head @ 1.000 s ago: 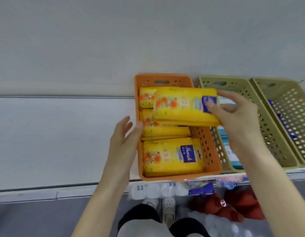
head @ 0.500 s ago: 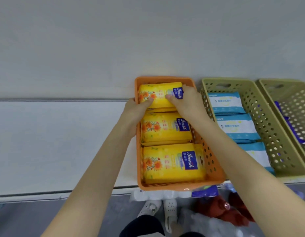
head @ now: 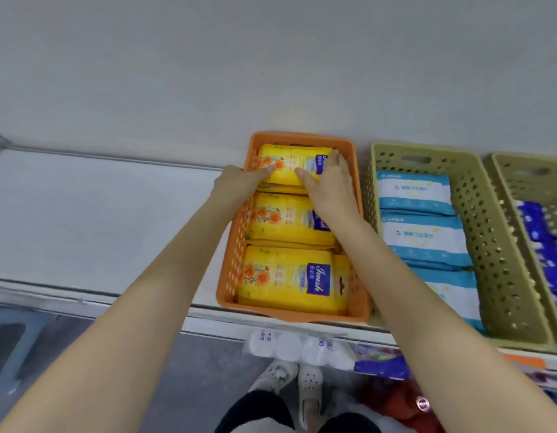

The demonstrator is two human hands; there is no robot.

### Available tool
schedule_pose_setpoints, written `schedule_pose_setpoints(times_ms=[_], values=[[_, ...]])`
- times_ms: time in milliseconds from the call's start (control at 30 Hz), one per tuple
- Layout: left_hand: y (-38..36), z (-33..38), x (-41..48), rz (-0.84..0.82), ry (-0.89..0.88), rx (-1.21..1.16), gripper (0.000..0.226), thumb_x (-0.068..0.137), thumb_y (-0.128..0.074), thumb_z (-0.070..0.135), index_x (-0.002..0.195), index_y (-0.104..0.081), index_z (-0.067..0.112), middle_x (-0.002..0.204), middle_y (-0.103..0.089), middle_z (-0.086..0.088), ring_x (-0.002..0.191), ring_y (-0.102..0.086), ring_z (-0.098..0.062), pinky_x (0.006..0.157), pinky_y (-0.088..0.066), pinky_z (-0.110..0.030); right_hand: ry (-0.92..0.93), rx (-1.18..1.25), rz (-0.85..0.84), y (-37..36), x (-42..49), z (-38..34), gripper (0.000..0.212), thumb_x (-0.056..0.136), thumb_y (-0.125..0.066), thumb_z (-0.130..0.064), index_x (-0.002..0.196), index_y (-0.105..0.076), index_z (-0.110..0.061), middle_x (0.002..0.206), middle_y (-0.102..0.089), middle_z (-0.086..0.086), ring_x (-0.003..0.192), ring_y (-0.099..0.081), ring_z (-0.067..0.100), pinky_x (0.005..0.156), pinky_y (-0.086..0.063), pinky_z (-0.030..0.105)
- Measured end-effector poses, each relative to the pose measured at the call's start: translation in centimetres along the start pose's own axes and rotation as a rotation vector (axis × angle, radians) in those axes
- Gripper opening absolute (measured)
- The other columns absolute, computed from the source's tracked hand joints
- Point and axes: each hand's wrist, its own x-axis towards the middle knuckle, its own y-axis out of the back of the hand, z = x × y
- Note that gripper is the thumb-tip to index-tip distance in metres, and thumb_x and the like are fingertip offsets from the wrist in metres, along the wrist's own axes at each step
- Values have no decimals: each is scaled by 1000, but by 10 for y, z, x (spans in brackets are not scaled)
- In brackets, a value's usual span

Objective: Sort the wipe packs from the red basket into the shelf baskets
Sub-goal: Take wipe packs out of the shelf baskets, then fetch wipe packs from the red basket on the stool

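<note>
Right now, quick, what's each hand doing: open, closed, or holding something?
Left hand: holds the left end of the rear yellow wipe pack in the orange basket.
Right hand: holds that pack's right end.

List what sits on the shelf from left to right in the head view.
Orange basket of yellow wipe packs → green basket of blue-and-white wipe packs → second green basket holding dark blue packs.

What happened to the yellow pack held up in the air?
The right hand lowered the far yellow pack into the back of the orange basket, and the left hand now holds it too. The other yellow packs and the blue-and-white packs in the green basket stayed put.
</note>
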Motion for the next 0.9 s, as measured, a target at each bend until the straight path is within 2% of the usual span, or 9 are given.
schedule_pose_setpoints(times_ms=[100,200,267,333,400,533,633,733,900], values=[[1,1,-9,98,-69,72,64,84,-55,62,124,-56,12,122,-62,-11,108,-61,-32,97,-49,-46,25,15,-43,-3,1,2,95,90,-56,-46,149,1,1,158,-2,17,146,-2,28,117,-8,33],[7,-8,-22,177,-127,-22,55,85,-50,63,118,-58,20,122,-62,-6,109,-60,-27,98,-47,-43,21,12,-22,-8,4,-1,96,89,-56,-46,149,1,4,156,-5,21,146,-4,32,117,-8,36],[14,-16,-32,169,-136,-100,54,82,-50,66,110,-59,21,116,-65,-4,101,-64,-22,91,-52,-39,8,4,-9,-8,2,-3,95,90,-55,-46,148,-1,5,156,-7,21,145,-6,33,117,-9,37],[23,-23,-43,144,-154,-174,42,89,-50,58,108,-57,21,112,-64,-3,90,-65,-14,77,-54,-30,23,-26,4,-5,-2,-4,92,91,-53,-47,148,-2,5,157,-6,21,146,-4,31,117,-7,36],[36,-28,-55,135,-186,-256,35,93,-50,51,108,-56,20,111,-62,-2,88,-63,-9,75,-52,-25,91,-84,52,1,-8,-6,85,93,-49,-47,148,-9,4,157,-9,21,146,-6,30,117,-7,36],[68,-49,-85,109,-223,-426,35,94,-51,44,113,-59,16,113,-65,-2,96,-66,-11,84,-54,-28,280,-25,103,17,-35,-35,67,92,-54,-44,142,-36,-3,147,-36,15,138,-30,27,112,-21,31],[99,-85,-114,107,-244,-540,32,97,-48,38,116,-60,16,113,-67,-3,99,-68,-15,88,-55,-31,430,36,12,5,-78,-79,57,91,-60,-35,139,-43,-9,143,-44,9,134,-37,21,107,-23,22],[140,-145,-142,166,-213,-611,29,98,-46,30,119,-60,14,114,-68,-5,100,-68,-17,89,-55,-33,520,121,-119,-35,-137,-128,55,89,-61,-36,137,-46,-17,139,-48,2,128,-42,13,105,-27,19],[220,-280,-193,427,-51,-763,29,97,-48,27,118,-61,13,109,-70,-5,97,-69,-17,84,-55,-28,533,313,-512,-159,-230,-194,50,88,-63,-32,135,-46,-29,130,-47,-11,117,-48,2,102,-38,21]])
